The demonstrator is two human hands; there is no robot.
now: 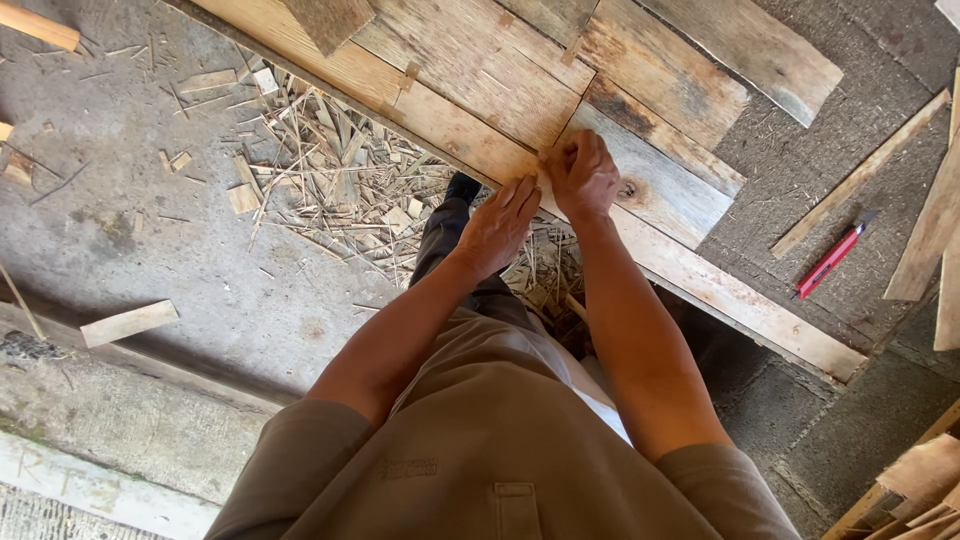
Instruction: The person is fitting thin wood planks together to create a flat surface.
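Several weathered wooden planks (470, 90) lie side by side on a grey work surface (850, 130). Along their near side runs a long pale plank (740, 300). My left hand (497, 225) rests flat on this plank's near edge, fingers extended and holding nothing. Just to the right, my right hand (583, 175) is curled with its fingertips pinched at the seam between the pale plank and a greyer one (660, 190). Whatever it may hold is hidden under the fingers.
A red utility knife (830, 260) lies on the grey surface at the right, next to a thin wooden strip (860, 175). On the concrete floor below are a pile of wood splinters (330, 180) and a loose offcut (128, 322). More boards lean at the right edge (935, 230).
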